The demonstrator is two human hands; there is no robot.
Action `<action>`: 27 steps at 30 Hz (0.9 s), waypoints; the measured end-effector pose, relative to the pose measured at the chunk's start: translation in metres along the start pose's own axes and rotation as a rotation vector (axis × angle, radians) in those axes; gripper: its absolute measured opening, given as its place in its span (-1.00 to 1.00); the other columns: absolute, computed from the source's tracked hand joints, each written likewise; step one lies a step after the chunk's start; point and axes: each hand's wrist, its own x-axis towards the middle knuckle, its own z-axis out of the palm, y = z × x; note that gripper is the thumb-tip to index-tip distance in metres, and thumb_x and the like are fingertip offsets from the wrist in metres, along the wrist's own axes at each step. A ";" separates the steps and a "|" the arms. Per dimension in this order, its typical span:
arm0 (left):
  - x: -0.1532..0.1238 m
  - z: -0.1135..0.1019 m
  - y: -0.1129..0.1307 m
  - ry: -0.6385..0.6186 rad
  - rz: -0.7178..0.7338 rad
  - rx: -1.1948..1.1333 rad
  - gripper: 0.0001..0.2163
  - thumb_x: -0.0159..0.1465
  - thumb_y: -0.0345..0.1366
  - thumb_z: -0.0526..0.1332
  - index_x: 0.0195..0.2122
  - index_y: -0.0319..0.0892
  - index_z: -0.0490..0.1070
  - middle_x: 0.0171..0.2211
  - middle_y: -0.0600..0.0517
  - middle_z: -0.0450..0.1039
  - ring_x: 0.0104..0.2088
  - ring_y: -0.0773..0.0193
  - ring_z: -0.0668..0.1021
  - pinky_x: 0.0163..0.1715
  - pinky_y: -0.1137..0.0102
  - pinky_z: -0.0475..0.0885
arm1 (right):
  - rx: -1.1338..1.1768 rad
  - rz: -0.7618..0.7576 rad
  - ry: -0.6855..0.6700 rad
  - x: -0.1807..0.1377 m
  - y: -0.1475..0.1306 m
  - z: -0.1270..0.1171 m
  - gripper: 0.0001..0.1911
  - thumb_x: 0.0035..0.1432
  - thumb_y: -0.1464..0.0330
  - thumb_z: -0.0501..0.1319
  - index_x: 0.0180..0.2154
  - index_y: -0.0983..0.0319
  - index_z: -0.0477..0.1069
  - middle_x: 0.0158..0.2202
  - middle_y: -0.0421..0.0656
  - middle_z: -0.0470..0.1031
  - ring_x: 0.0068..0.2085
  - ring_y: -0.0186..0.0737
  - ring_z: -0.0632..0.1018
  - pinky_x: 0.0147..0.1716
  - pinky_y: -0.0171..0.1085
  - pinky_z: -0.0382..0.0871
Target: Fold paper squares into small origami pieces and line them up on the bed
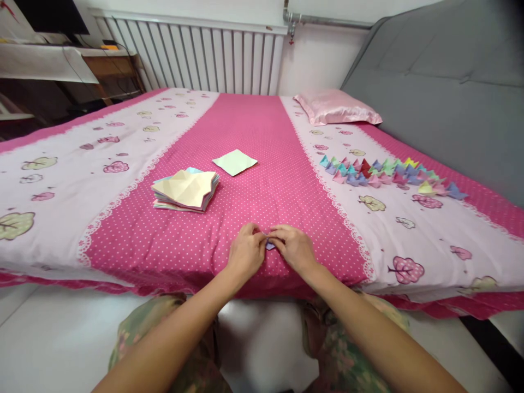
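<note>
Together at the near edge of the bed (262,136): left hand (245,252) and right hand (293,248), each grip pinched narrow on a small bluish paper (270,246), mostly hidden by fingers. Beyond, well apart, a stack (186,190) and a green sheet (234,162). Off right, a row of folded pieces (388,173), with a pillow (335,106) behind.

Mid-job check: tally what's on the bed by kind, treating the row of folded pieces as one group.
Paper stack: 1
Loose green sheet: 1
Group of folded pieces: 1 (too crowded to count singly)
Blue piece pinched by left hand and right hand: 1
Pillow: 1
Total: 5
</note>
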 end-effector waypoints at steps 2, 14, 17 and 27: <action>0.001 0.000 -0.001 0.003 -0.025 -0.036 -0.80 0.19 -0.36 0.05 -0.38 -0.18 0.49 -0.29 -0.04 0.36 -0.23 0.25 0.42 -0.20 0.35 0.35 | 0.020 -0.015 -0.019 0.001 0.000 -0.002 -0.83 0.12 0.36 0.14 -0.31 0.11 0.51 -0.18 -0.21 0.51 -0.20 -0.27 0.51 -0.23 -0.30 0.36; -0.001 -0.008 0.003 0.119 -0.105 0.141 -0.85 0.11 -0.34 0.16 -0.33 -0.14 0.49 -0.25 -0.02 0.38 -0.23 0.20 0.42 -0.26 0.33 0.33 | 0.074 0.179 0.117 -0.003 -0.012 0.005 -0.83 0.06 0.34 0.15 -0.39 0.14 0.53 -0.17 -0.18 0.51 -0.25 -0.22 0.53 -0.24 -0.24 0.40; 0.001 -0.006 -0.001 0.090 -0.118 0.119 -0.85 0.13 -0.33 0.16 -0.36 -0.11 0.53 -0.29 -0.02 0.40 -0.24 0.22 0.43 -0.26 0.34 0.33 | 0.109 0.199 0.119 0.000 -0.007 0.008 -0.86 0.02 0.33 0.19 -0.43 0.13 0.54 -0.20 -0.18 0.53 -0.26 -0.23 0.54 -0.23 -0.24 0.40; 0.002 -0.003 -0.004 0.096 -0.047 0.080 -0.83 0.16 -0.35 0.13 -0.39 -0.12 0.54 -0.28 -0.05 0.40 -0.22 0.18 0.42 -0.21 0.30 0.34 | 0.154 0.170 0.065 0.000 -0.003 0.006 -0.86 0.04 0.36 0.20 -0.36 0.11 0.54 -0.26 -0.20 0.57 -0.26 -0.23 0.56 -0.22 -0.26 0.40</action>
